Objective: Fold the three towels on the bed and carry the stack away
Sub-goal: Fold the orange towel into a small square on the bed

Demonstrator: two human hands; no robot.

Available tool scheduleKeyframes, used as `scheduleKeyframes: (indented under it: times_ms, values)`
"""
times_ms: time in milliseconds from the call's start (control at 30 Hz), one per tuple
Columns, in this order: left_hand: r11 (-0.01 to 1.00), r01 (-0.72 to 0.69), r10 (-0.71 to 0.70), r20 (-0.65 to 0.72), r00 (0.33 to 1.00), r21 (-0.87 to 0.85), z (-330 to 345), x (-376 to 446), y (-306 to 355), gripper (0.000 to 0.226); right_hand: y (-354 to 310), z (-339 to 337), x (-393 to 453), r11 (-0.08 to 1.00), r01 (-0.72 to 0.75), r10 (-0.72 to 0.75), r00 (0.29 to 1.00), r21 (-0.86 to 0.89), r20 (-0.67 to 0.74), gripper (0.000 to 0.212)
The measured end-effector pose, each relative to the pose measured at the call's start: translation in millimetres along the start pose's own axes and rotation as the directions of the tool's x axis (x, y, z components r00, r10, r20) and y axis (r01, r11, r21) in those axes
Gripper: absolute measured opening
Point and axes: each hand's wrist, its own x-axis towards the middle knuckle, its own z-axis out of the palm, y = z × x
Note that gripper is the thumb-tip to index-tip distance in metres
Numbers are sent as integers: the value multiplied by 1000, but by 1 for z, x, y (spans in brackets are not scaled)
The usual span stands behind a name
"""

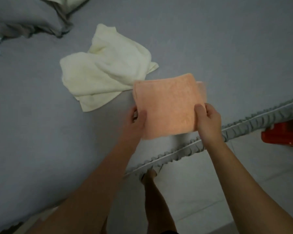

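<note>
Pinching the near corners of the folded peach towel (167, 105), the left hand (136, 122) and right hand (208, 122) each clamp it with thumb on top and fingers hidden beneath. That two-sided grip seems meant to keep the layers square so the fold does not slip; whether the towel rests on the bed (32, 115) or hangs just above it I cannot tell. Beyond the grip, touching the peach towel's far left corner, lie two cream towels (105, 68), loosely crumpled and overlapping, so I judge them not yet folded. Far beyond and left of the grip sits rumpled grey bedding (29, 22). Just near of the grip runs the bed's ruffled edge (184, 151), then pale floor tiles (210, 191), with a red object (282, 134) right of the grip.
</note>
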Motion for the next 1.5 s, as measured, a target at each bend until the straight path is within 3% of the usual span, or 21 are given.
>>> scheduleKeyframes:
  times_ms: [100, 200, 267, 367, 467, 567, 667, 733, 800, 833, 867, 933, 1000, 1067, 1267, 1400, 1433, 1500]
  values:
    - [992, -23, 25, -18, 1000, 121, 60, 18, -7, 38, 37, -31, 41, 994, -31, 32, 999, -101, 11, 24]
    - [955, 74, -79, 4, 997, 286, 91, 33, -26, 45, 71, -41, 72, 951, -84, 123, 986, -297, 115, 53]
    - [901, 66, -64, -20, 998, 430, 100, 35, -33, 41, 82, -39, 80, 936, -81, 130, 984, -342, 122, 56]
    - [846, 29, 35, -110, 993, 533, 106, 32, -29, 28, 81, -35, 82, 939, -8, 36, 996, -344, 76, 22]
    - [857, -20, 105, -136, 985, 514, 107, 28, -25, 29, 73, -39, 82, 965, 80, -82, 997, -248, 5, 13]
    - [886, -57, 127, -122, 984, 460, 107, 26, -27, 34, 69, -47, 85, 990, 70, -73, 997, -125, -23, 8]
    - [838, -50, 148, -138, 979, 544, 107, 25, -32, 60, 72, -48, 89, 990, -38, 50, 996, -136, 79, 30]
    - [732, -143, 312, -141, 940, 666, 109, 21, -30, 68, 71, -42, 89, 970, 19, -2, 998, -242, 68, 54]
    - [512, -342, 532, 22, 846, 788, 115, 19, -29, 62, 64, -29, 85, 877, 253, -241, 967, -408, 81, 68]
    - [396, -417, 563, 142, 814, 818, 119, 21, -32, 59, 61, -20, 82, 778, 390, -364, 919, -492, 154, 71]
    - [311, -457, 525, 250, 814, 833, 122, 24, -35, 58, 60, -13, 82, 662, 509, -448, 857, -550, 254, 73]
    - [204, -427, 374, 333, 866, 881, 123, 35, -44, 61, 66, -2, 86, 477, 649, -483, 757, -593, 440, 73]
    - [109, -355, 306, 309, 901, 928, 117, 53, -55, 63, 80, 3, 98, 421, 669, -434, 742, -613, 511, 75]
    - [52, -346, 319, 312, 895, 937, 114, 68, -63, 65, 93, 7, 111, 425, 632, -390, 774, -647, 499, 78]
    - [61, -363, 313, 327, 892, 930, 115, 98, -81, 67, 103, 25, 127, 396, 602, -332, 798, -694, 503, 78]
    - [85, -491, 276, 453, 848, 867, 92, 91, -50, 67, 74, 18, 114, 427, 555, -288, 832, -714, 475, 76]
    - [89, -487, 310, 441, 842, 869, 76, 91, -36, 66, 62, 17, 106, 445, 546, -309, 837, -710, 451, 75]
    - [99, -343, 435, 269, 859, 934, 32, 103, -6, 64, 38, 20, 89, 506, 541, -375, 839, -672, 394, 71]
